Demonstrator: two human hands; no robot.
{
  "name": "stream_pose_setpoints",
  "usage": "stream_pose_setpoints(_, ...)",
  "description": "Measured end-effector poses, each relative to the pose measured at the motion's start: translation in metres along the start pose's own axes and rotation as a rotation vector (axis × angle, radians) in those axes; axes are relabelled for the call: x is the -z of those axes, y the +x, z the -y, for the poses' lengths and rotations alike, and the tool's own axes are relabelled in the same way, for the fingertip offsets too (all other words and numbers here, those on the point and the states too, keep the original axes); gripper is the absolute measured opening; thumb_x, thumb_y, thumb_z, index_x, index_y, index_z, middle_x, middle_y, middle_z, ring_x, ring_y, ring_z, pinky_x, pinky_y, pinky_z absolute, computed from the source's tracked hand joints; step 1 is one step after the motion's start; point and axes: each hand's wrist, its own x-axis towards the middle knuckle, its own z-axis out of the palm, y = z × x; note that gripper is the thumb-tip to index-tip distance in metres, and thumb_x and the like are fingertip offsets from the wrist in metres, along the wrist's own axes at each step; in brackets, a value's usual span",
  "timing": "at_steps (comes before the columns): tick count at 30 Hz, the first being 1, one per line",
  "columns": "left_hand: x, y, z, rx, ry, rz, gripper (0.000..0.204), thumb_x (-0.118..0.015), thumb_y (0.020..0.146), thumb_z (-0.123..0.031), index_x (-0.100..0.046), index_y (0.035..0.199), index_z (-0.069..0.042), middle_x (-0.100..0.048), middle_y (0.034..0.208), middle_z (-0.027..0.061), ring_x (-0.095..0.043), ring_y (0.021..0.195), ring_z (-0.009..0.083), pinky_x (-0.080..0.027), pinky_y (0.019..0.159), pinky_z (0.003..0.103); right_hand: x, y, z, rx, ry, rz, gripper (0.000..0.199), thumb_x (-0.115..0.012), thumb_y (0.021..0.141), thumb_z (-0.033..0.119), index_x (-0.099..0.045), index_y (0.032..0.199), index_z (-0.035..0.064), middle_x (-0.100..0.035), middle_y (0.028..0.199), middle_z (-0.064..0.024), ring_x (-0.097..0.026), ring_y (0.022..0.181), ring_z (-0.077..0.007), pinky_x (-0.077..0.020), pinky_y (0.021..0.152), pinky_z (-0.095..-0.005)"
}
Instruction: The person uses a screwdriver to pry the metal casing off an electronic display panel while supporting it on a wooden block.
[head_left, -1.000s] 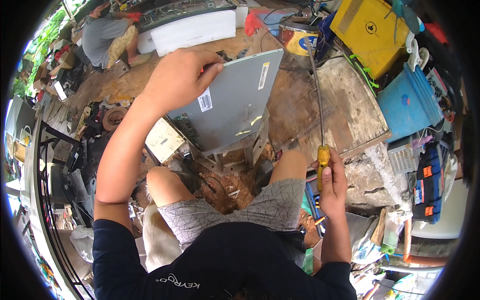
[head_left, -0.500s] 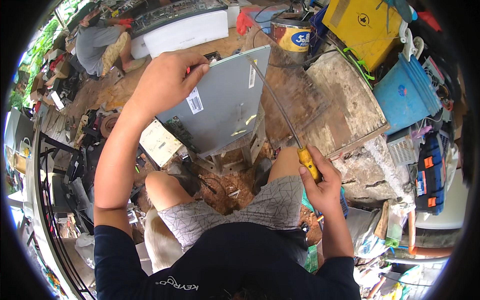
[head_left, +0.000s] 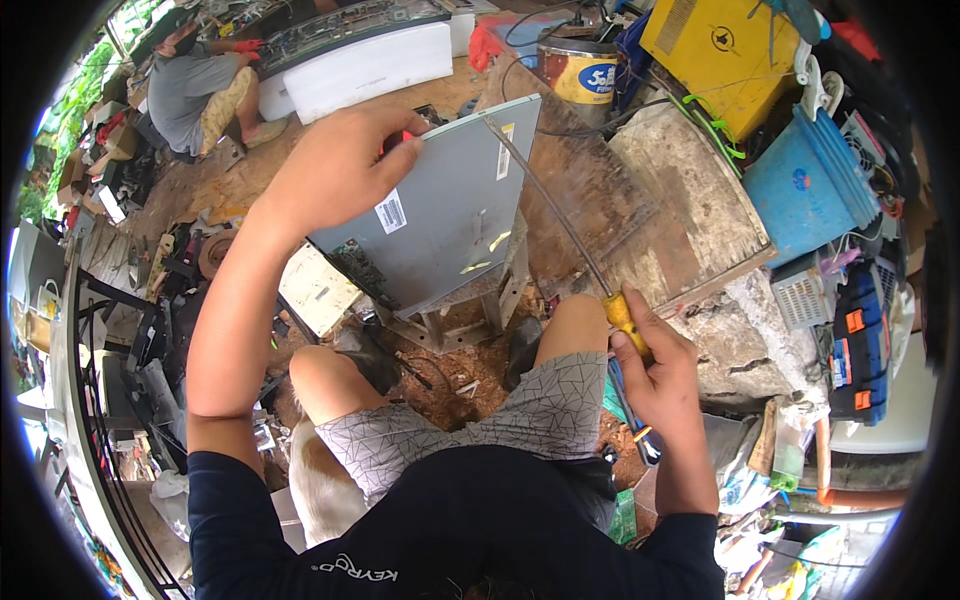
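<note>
A flat grey metal-backed panel (head_left: 440,220) stands tilted on a low wooden stand (head_left: 490,310) before my knees. It carries white labels, and a green circuit board (head_left: 357,268) shows at its lower left. My left hand (head_left: 345,165) is closed over the panel's top edge, thumb on the near face. In my right hand (head_left: 658,365) is a long screwdriver (head_left: 622,318) with a yellow handle. Its shaft slants up and left, and the tip meets the panel near the top right corner. Whether the tip is in a gap there, I cannot tell.
Worn wooden boards (head_left: 690,210) lie to the right, with a blue bucket (head_left: 810,190), a yellow case (head_left: 720,60) and a paint can (head_left: 578,70) beyond. Far left, another person (head_left: 195,95) crouches beside a large panel on white foam. Scrap crowds the left side.
My right hand has shifted slightly right and down, and the screwdriver's tip has slid a little left along the panel's top edge. My left hand keeps its hold.
</note>
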Motion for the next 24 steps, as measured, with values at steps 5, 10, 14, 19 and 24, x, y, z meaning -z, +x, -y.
stream_pose_setpoints(5, -0.003, 0.012, 0.005, -0.030, -0.075, 0.114, 0.028, -0.057, 0.092, -0.015, -0.062, 0.114, 0.001, -0.065, 0.089, 0.0187, -0.060, 0.076, 0.0303, -0.047, 0.071, 0.037, 0.020, 0.007, 0.016, 0.162, -0.429, -0.013, 0.050, -0.063, 0.086, 0.006, -0.052, 0.135, 0.0018, -0.066, 0.091, -0.0175, -0.065, 0.077, -0.0308, -0.0535, 0.068, -0.0382)
stream_pose_setpoints(10, -0.012, 0.009, 0.009, -0.135, 0.008, 0.019, 0.029, -0.057, 0.093, -0.015, -0.061, 0.116, 0.004, -0.066, 0.095, 0.0217, -0.062, 0.085, 0.0369, -0.049, 0.077, 0.041, 0.026, 0.007, 0.043, 0.095, -0.547, 0.071, 0.052, -0.060, 0.087, 0.003, -0.048, 0.138, 0.0009, -0.062, 0.086, -0.0195, -0.063, 0.072, -0.0365, -0.0531, 0.066, -0.0419)
stream_pose_setpoints(14, -0.008, 0.009, 0.007, -0.063, 0.037, 0.057, 0.029, -0.056, 0.093, -0.014, -0.061, 0.113, 0.005, -0.066, 0.100, 0.0240, -0.062, 0.094, 0.0407, -0.050, 0.083, 0.044, 0.029, 0.019, 0.045, 0.133, -0.575, 0.114, 0.056, -0.061, 0.086, 0.005, -0.046, 0.139, 0.0003, -0.059, 0.082, -0.0161, -0.060, 0.064, -0.0327, -0.0507, 0.056, -0.0396)
stream_pose_setpoints(19, -0.009, 0.012, 0.007, -0.065, 0.055, 0.035, 0.028, -0.056, 0.092, -0.014, -0.062, 0.112, 0.005, -0.066, 0.100, 0.0237, -0.062, 0.095, 0.0407, -0.049, 0.084, 0.045, -0.019, 0.014, -0.016, 0.260, -0.480, -0.052, 0.059, -0.064, 0.086, 0.009, -0.044, 0.140, -0.0003, -0.059, 0.081, -0.0126, -0.060, 0.062, -0.0277, -0.0514, 0.053, -0.0363)
stream_pose_setpoints(24, -0.011, 0.012, 0.009, -0.048, 0.055, 0.028, 0.028, -0.056, 0.092, -0.015, -0.062, 0.112, 0.004, -0.066, 0.099, 0.0232, -0.062, 0.095, 0.0414, -0.049, 0.084, 0.046, -0.046, 0.018, -0.036, 0.244, -0.230, -0.107, 0.055, -0.062, 0.088, 0.009, -0.047, 0.140, 0.0047, -0.059, 0.082, -0.0138, -0.061, 0.062, -0.0293, -0.0517, 0.055, -0.0377)
